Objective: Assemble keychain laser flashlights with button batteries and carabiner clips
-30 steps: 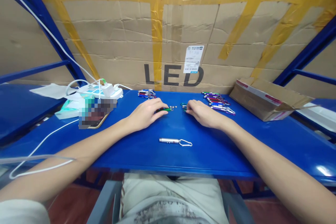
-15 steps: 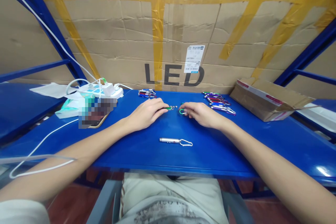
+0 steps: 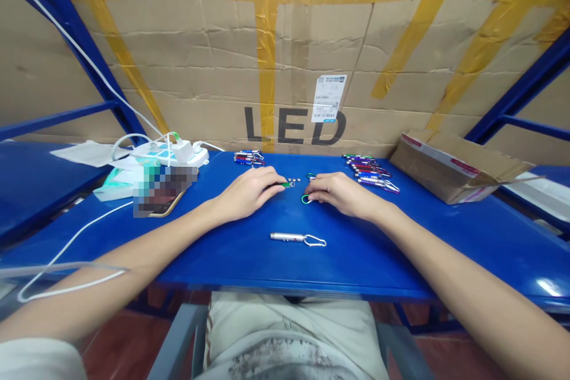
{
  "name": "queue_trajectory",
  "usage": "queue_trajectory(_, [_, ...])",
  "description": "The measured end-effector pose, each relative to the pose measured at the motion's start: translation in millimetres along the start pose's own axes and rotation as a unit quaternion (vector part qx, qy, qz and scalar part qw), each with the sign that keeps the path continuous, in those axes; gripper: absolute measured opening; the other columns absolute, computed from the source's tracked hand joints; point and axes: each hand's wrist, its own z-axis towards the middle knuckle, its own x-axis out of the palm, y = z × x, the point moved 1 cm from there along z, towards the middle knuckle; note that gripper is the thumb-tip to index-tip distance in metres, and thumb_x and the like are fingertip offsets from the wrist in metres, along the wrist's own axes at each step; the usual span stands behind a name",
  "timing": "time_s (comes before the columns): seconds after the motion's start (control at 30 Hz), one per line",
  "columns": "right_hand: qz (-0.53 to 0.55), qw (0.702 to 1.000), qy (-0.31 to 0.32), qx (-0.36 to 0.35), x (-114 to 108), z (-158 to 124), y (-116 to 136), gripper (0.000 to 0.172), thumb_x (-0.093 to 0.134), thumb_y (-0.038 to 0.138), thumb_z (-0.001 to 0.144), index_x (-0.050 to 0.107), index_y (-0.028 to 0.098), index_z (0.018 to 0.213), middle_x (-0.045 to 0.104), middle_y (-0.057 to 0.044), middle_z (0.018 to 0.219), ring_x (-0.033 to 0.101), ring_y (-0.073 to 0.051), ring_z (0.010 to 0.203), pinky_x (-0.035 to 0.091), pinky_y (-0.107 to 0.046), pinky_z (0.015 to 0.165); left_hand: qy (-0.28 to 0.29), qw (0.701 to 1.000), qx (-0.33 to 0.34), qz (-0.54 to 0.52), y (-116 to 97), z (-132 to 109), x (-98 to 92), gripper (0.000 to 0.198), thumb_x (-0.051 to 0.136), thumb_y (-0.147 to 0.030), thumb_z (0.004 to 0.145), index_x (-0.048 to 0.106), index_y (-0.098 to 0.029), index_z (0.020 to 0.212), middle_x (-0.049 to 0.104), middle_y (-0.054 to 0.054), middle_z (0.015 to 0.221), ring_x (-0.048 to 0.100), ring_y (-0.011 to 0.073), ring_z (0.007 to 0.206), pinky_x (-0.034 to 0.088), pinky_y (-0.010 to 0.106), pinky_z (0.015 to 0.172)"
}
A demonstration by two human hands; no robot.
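My left hand [image 3: 250, 191] is closed on a small green flashlight tube [image 3: 286, 184], whose end pokes out past the fingertips. Beyond that end lie several small button cells [image 3: 294, 180] on the blue table. My right hand [image 3: 337, 193] is pinched on a green carabiner clip [image 3: 306, 199]; whatever it is attached to is hidden by the fingers. Another green clip [image 3: 310, 176] lies just beyond the right fingertips. Nearer to me rests a silver keychain flashlight [image 3: 288, 237] with its own carabiner.
Rows of coloured keychain flashlights lie at the back left [image 3: 249, 158] and back right [image 3: 371, 173]. An open cardboard box [image 3: 458, 169] stands at the right. On the left are a phone [image 3: 167, 205], a power strip [image 3: 196, 158] and white cables. A large carton [image 3: 214, 71] walls the back.
My right hand has shifted slightly, and the green clip in it has moved a little towards me. The button cells and the farther green clip show more plainly. My left hand stays in place.
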Motion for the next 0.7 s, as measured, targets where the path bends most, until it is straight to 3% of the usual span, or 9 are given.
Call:
queue_trajectory(0.17, [-0.006,1.0,0.004,0.004,-0.1,-0.7,-2.5,0.019,0.058,0.023,0.109,0.077,0.021,0.106,0.076,-0.009,0.104,0.07,-0.024,0.095,0.05,-0.032,0.087,-0.005,1.0,0.003,0.005,1.1,-0.4,-0.4,0.028,0.055,-0.033,0.115,0.074,-0.017,0.127,0.078,0.01,0.12,0.074,0.0264,0.114,0.059,0.044,0.106])
queue_trajectory(0.4, [-0.007,0.999,-0.01,0.038,-2.4,-2.2,8.6,0.017,0.05,0.021,0.111,0.064,0.022,0.102,0.075,-0.008,0.098,0.069,-0.023,0.086,0.047,-0.031,0.077,-0.004,1.0,0.005,0.003,0.4,-0.1,-1.8,0.029,0.054,-0.035,0.115,0.074,-0.018,0.127,0.077,0.011,0.12,0.074,0.0264,0.114,0.059,0.044,0.104])
queue_trajectory(0.7, [-0.104,0.994,0.009,0.02,-4.4,-3.5,5.6,0.028,0.053,0.024,0.112,0.081,0.02,0.111,0.077,-0.012,0.101,0.071,-0.024,0.088,0.046,-0.032,0.077,0.002,1.0,0.001,0.001,1.4,-0.2,-0.7,0.03,0.053,-0.036,0.115,0.074,-0.02,0.127,0.077,0.011,0.119,0.074,0.0259,0.113,0.059,0.044,0.104])
